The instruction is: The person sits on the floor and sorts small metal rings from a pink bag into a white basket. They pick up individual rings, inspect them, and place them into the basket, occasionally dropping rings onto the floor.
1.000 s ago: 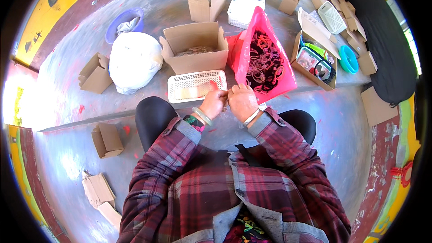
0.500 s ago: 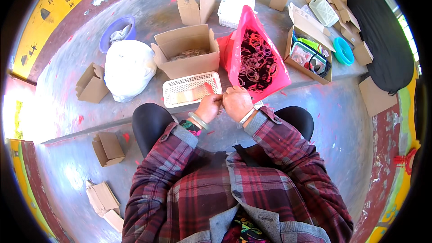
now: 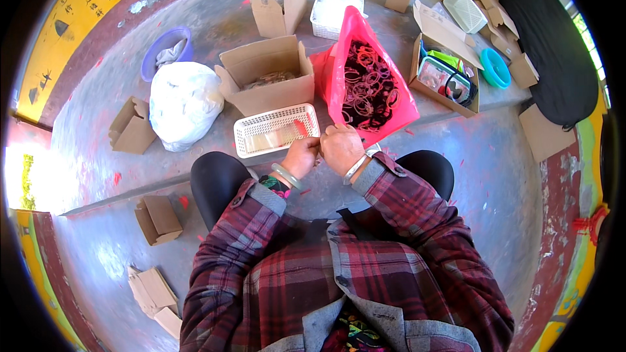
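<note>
My left hand (image 3: 302,158) and my right hand (image 3: 342,149) meet fingertip to fingertip above my lap. Both are closed in a pinch, and whatever lies between the fingers is too small to make out. Just beyond them sits a white plastic basket (image 3: 242,138) with a flat pale packet and something red in it. Right behind my right hand stands an open pink plastic bag (image 3: 405,107), filled with dark and pinkish hair ties (image 3: 369,85). Behind the basket is an open cardboard box (image 3: 277,97) with a heap of small thin items inside.
A full white bag (image 3: 184,107) and a purple basin (image 3: 151,58) stand at the left. On the right are a carton (image 3: 450,102) of mixed goods and a turquoise basket (image 3: 496,70). A step edge (image 3: 130,186) crosses the floor. Flattened cardboard (image 3: 151,290) lies lower left.
The view has shifted slightly. My hands stay together in nearly the same pinch, and nothing else has visibly moved.
</note>
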Available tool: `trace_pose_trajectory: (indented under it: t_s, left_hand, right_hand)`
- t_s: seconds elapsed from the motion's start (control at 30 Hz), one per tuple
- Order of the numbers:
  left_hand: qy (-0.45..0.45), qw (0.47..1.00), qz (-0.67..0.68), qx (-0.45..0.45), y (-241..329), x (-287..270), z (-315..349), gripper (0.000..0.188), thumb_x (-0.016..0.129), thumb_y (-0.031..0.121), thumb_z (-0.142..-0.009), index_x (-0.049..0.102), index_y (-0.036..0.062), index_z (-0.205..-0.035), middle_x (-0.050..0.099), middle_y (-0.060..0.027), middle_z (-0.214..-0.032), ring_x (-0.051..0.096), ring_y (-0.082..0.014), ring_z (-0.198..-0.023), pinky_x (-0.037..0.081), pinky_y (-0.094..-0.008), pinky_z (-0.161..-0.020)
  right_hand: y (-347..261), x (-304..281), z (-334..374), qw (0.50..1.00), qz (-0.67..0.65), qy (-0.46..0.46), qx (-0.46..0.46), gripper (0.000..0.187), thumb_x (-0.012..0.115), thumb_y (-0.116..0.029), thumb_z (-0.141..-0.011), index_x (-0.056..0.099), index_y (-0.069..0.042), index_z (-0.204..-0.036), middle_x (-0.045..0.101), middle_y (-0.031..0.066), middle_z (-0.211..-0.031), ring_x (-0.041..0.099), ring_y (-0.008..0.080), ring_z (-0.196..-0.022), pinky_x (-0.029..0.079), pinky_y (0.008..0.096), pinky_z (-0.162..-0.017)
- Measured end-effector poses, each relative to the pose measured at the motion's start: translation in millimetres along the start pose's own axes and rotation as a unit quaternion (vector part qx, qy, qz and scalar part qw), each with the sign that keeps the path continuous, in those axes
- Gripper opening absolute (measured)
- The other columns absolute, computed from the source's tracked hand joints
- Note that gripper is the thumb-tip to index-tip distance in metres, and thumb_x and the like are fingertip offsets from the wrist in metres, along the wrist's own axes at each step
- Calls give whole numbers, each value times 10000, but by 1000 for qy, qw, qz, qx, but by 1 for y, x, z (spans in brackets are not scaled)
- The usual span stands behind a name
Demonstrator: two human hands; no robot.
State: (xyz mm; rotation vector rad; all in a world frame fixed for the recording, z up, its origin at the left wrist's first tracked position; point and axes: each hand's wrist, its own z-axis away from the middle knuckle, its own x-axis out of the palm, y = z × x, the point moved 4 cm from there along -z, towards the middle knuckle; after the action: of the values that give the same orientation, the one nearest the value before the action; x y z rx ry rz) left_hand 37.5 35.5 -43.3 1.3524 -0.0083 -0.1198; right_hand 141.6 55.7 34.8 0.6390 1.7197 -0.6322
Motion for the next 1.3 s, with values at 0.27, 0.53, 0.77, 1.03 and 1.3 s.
trace_pose_trajectory:
  t_s: [0.27, 0.53, 0.77, 1.03, 1.3]
  left_hand:
    - [-6, 1000, -6, 15, 1, -1, 0, 159, 456, 22, -824, 601, -41, -831, 567, -47, -637, 507, -102, -559, 408, -256, -492]
    - [-13, 999, 33, -11, 4, 0, 1, 173, 438, 28, -834, 596, -39, -817, 576, -51, -647, 519, -97, -560, 416, -244, -493]
    - [0, 999, 28, 27, -9, -2, -1, 168, 451, 36, -834, 603, -34, -847, 568, -37, -628, 513, -84, -557, 420, -239, -492]
    - [1, 997, 74, 34, 21, -4, 2, 214, 439, 79, -886, 600, -31, -975, 603, -35, -753, 547, -78, -643, 446, -219, -539]
    - [-10, 965, 262, 2, 43, -13, 5, 240, 384, 15, -901, 512, -96, -1070, 566, -157, -1056, 569, -210, -988, 454, -291, -902]
  right_hand:
    - [1, 3, 0, 1000, -12, 2, 10, 112, 574, -167, -658, 636, -74, -669, 584, 78, -733, 556, 234, -773, 436, 349, -679]
    - [1, 2, -1, 1000, -3, -5, 9, 120, 570, -177, -661, 642, -82, -679, 591, 72, -741, 555, 224, -778, 434, 344, -680]
    - [-1, -6, -2, 1000, 2, -9, 9, 126, 563, -181, -668, 641, -83, -676, 593, 73, -747, 559, 223, -787, 433, 346, -681]
    - [12, -12, -8, 995, -87, 35, 31, 140, 550, -183, -691, 635, -73, -706, 585, 97, -721, 568, 264, -725, 444, 374, -654]
    - [41, -41, -16, 929, -344, 63, 123, 152, 566, -134, -704, 632, -64, -822, 590, 148, -713, 581, 308, -658, 451, 382, -579]
